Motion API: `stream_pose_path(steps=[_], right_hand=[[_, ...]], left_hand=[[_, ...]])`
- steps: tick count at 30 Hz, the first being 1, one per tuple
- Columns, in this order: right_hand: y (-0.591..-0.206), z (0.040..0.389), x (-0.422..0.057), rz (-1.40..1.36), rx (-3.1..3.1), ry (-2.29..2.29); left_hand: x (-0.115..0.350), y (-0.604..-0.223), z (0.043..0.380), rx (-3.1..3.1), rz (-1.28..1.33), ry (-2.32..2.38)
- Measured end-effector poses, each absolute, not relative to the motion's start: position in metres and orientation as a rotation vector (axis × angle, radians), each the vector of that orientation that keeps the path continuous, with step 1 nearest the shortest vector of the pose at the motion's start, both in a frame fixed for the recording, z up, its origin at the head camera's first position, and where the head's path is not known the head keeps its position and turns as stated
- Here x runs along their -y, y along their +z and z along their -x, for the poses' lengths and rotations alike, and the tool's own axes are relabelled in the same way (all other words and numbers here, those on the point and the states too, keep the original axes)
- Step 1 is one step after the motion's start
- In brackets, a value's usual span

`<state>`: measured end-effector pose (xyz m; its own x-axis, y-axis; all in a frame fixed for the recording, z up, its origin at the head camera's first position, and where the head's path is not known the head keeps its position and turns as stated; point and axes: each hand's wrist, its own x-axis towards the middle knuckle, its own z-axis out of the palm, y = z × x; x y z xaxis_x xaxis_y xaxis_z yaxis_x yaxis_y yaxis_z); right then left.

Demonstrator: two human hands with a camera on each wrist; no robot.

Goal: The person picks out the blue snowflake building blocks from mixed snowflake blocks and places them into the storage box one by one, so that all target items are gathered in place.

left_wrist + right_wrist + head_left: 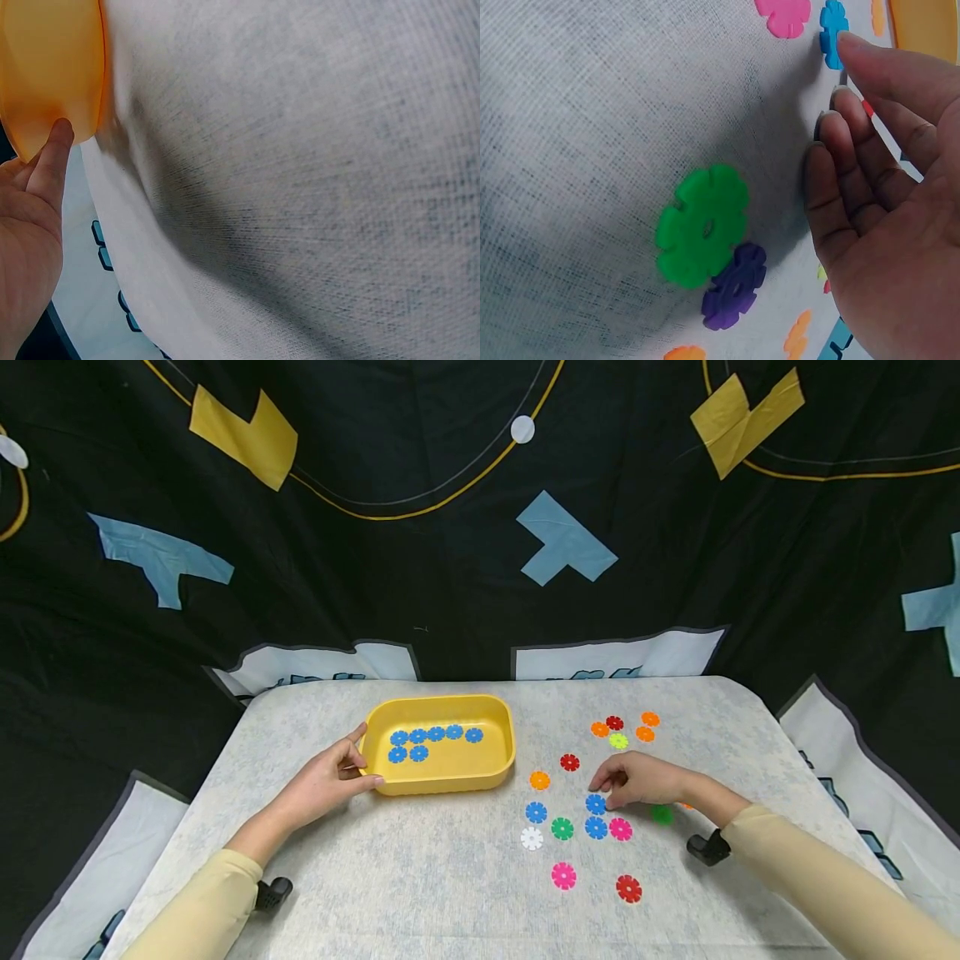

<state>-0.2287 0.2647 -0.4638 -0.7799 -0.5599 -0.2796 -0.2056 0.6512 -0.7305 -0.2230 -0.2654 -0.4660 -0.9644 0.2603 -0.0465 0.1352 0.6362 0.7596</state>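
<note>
A yellow plastic tray [450, 783] stands left of centre on the table, with several blue flower-shaped discs [436, 734] lying in it. My left hand [333, 781] grips the tray's left end; its thumb [60, 139] lies along the outer wall. Over the loose pieces on the right, my right hand [643, 778] is lowered with fingers bent. Its thumb tip [851, 43] is at the edge of a blue disc [596, 804], which lies flat. Just in front is another blue disc [596, 828], beside a pink disc [620, 829]. The index fingertip's contact is hidden.
Around the right hand lie a green disc [705, 225] touching a purple disc [735, 289]. Orange [539, 780], red [628, 888], white [532, 837] and pink [563, 876] discs are scattered nearby. A pale cloth covers the table [420, 885]; a black curtain [420, 585] hangs behind.
</note>
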Motion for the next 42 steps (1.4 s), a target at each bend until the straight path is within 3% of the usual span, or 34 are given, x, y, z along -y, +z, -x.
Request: stream_pose_path(steps=[42], right_hand=[[-0.4742, 0.2314, -0.256, 0.681, -2.397, -0.905]], left_hand=[[0.267, -0.4693, 0.2246, -2.705, -0.367, 1.266]])
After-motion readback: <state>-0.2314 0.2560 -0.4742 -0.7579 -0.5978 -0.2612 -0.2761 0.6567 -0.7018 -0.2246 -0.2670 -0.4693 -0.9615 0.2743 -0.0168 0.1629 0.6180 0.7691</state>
